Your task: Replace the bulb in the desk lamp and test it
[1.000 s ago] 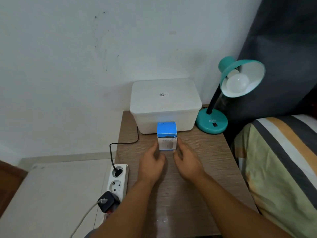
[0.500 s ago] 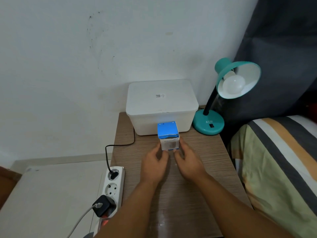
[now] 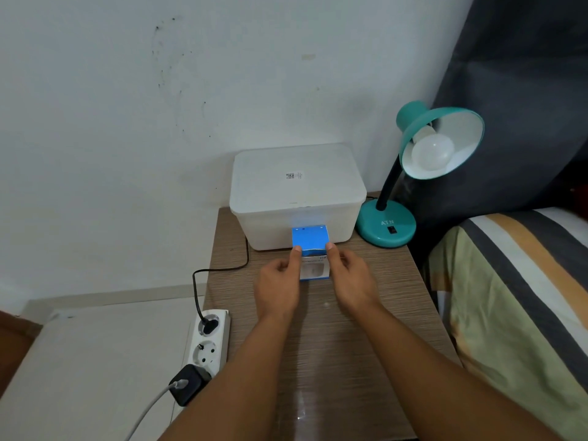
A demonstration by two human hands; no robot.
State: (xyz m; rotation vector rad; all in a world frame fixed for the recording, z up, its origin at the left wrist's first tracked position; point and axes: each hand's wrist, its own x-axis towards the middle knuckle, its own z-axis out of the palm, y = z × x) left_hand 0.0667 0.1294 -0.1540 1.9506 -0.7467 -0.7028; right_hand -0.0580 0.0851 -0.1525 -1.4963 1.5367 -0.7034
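Note:
A small blue and white bulb box stands upright on the wooden bedside table, just in front of a white storage box. My left hand grips its left side and my right hand grips its right side, both thumbs pressed on the top front edge. The teal desk lamp stands at the table's back right, its shade tilted toward me. A white bulb sits in the shade, unlit.
A white lidded storage box fills the back of the table against the wall. A white power strip lies at the table's left edge with a black plug and a black charger in it. A striped bed borders the right side.
Both hands have slid up the sides of the bulb box, and the thumbs now sit on its top edge. The view has shifted slightly.

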